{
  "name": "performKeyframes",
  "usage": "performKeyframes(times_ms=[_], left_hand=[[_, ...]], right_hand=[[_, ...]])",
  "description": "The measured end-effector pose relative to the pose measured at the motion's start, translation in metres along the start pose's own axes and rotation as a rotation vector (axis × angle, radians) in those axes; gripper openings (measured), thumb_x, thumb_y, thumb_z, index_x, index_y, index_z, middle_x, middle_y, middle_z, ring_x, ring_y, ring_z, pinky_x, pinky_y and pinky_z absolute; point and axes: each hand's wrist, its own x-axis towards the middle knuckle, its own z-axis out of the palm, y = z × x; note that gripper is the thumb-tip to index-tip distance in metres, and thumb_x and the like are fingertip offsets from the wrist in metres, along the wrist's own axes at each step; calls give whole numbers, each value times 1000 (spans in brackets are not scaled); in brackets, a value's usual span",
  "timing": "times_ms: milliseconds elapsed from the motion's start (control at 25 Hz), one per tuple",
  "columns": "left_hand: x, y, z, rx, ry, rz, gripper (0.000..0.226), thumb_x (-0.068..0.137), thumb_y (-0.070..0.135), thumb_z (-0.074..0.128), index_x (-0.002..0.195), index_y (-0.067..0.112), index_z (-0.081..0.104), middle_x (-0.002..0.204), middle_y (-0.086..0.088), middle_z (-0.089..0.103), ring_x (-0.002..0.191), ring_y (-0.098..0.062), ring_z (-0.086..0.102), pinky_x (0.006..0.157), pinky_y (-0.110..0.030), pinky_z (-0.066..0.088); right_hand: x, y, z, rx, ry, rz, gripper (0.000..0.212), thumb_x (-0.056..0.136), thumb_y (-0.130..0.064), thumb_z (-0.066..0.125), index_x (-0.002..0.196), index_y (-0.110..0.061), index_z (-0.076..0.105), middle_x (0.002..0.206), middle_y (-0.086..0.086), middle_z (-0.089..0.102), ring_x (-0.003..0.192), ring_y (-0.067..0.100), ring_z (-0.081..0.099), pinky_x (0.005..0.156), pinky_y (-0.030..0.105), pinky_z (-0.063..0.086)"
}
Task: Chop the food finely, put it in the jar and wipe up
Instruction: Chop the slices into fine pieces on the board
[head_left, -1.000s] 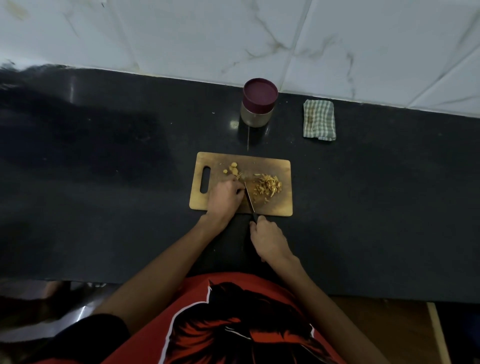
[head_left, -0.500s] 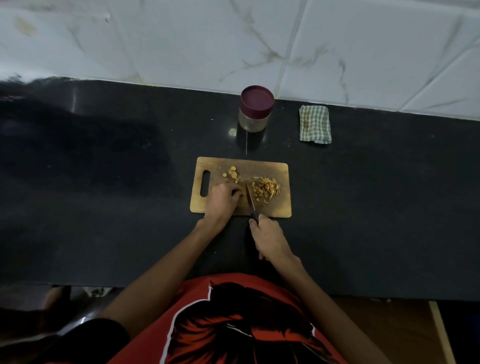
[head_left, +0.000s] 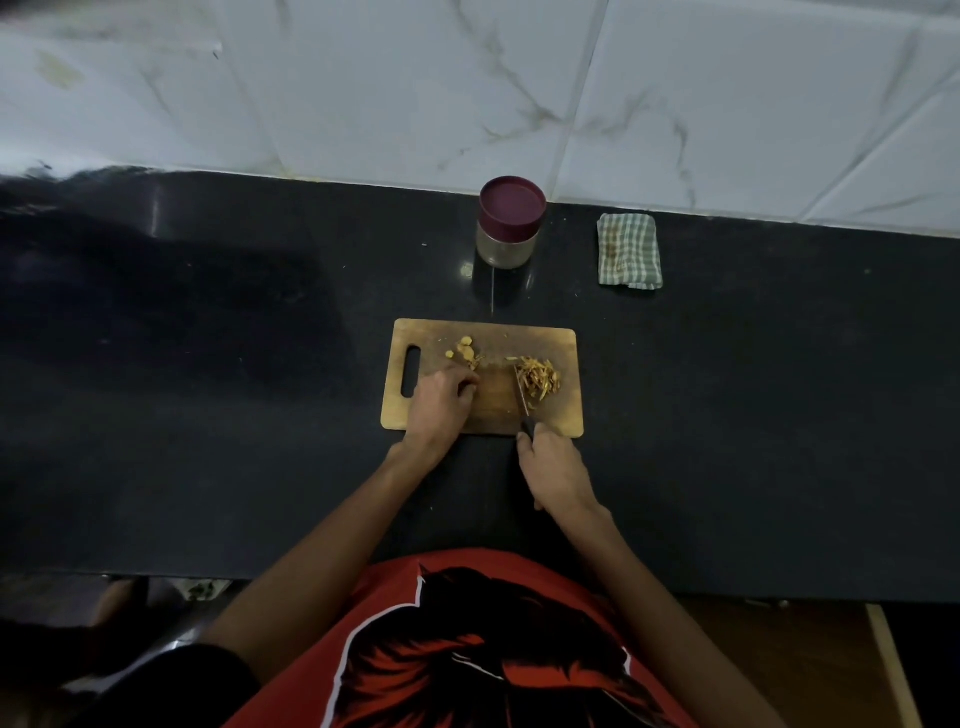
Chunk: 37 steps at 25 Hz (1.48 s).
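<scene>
A wooden cutting board (head_left: 563, 415) lies on the black counter in front of me. A pile of finely cut yellow-brown strips (head_left: 540, 382) sits on its right half. A few uncut yellow pieces (head_left: 464, 349) lie near its far left. My left hand (head_left: 441, 405) rests on the board, fingertips curled by those pieces; whether it grips one is hidden. My right hand (head_left: 556, 467) holds a knife (head_left: 522, 397) whose blade lies against the pile's left edge. A jar (head_left: 511, 223) with a maroon lid, closed, stands behind the board.
A folded green-checked cloth (head_left: 629, 251) lies on the black counter (head_left: 208, 389) to the right of the jar, near the white tiled wall (head_left: 467, 78). The counter's front edge runs just in front of my red shirt.
My left hand has slid left, away from the knife, toward the uncut pieces. The knife stays beside the pile. The camera has tilted a little, shifting the scene down.
</scene>
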Motion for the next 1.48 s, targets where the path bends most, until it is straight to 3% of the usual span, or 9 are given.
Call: performKeyframes(times_ms=[120, 280, 480, 600, 880, 1040, 1200, 1320, 1480], left_hand=[[0, 1, 1, 1, 7, 5, 19, 90, 7, 57, 104, 8, 69, 110, -6, 66, 99, -14, 61, 89, -25, 48], [1, 0, 1, 7, 12, 19, 19, 89, 6, 58, 105, 7, 69, 111, -6, 65, 99, -15, 61, 90, -26, 49], [-1, -11, -10, -81, 137, -62, 21, 88, 3, 57, 104, 10, 69, 106, 1, 60, 88, -11, 59, 74, -6, 42], [0, -22, -23, -132, 210, -153, 25, 90, 4, 55, 111, 11, 67, 111, 0, 61, 97, -11, 59, 82, -13, 44], [9, -25, -17, -113, 119, -137, 23, 90, 12, 58, 111, 16, 66, 111, 1, 62, 96, -9, 59, 85, -23, 48], [29, -18, -15, -77, 107, -107, 26, 91, 17, 58, 116, 15, 63, 117, -1, 59, 102, -12, 58, 88, -23, 45], [50, -12, -15, 17, -29, -86, 32, 93, 24, 56, 125, 17, 58, 122, -1, 51, 104, -12, 54, 83, -21, 40], [58, -12, -13, 80, -84, -74, 28, 93, 25, 56, 119, 16, 61, 119, -1, 50, 94, -7, 51, 80, -21, 42], [62, -10, -14, 50, -36, -63, 14, 89, 18, 61, 103, 17, 65, 113, 2, 52, 92, -6, 54, 78, -19, 46]], right_hand=[[-1, 1, -1, 1, 20, -25, 28, 105, -35, 36, 109, -11, 51, 97, 8, 62, 78, 28, 69, 73, 48, 58], [-1, 1, 3, -10, -25, -46, 26, 105, -35, 36, 105, -13, 50, 94, 8, 64, 76, 25, 69, 73, 46, 59], [4, 6, 4, 32, -27, -36, 28, 104, -39, 37, 110, -15, 51, 95, 9, 65, 83, 27, 68, 76, 49, 58], [6, 4, 5, 24, -14, -54, 29, 104, -40, 37, 109, -15, 51, 95, 10, 66, 84, 29, 68, 76, 50, 57], [14, 0, 7, 26, 2, -65, 24, 104, -37, 38, 105, -16, 49, 96, 8, 64, 82, 27, 68, 75, 49, 58], [15, 3, 9, 52, 5, -59, 24, 104, -37, 37, 106, -16, 49, 98, 9, 64, 86, 27, 67, 77, 50, 57], [17, 2, 9, 72, -10, -37, 25, 104, -39, 37, 105, -17, 48, 101, 9, 63, 88, 28, 67, 78, 50, 57], [17, 3, 10, 72, -9, -42, 25, 104, -38, 38, 106, -17, 50, 99, 8, 63, 87, 26, 66, 77, 49, 57], [17, 3, 11, 72, 5, -49, 26, 103, -38, 38, 105, -16, 50, 100, 10, 64, 86, 28, 67, 78, 51, 56]])
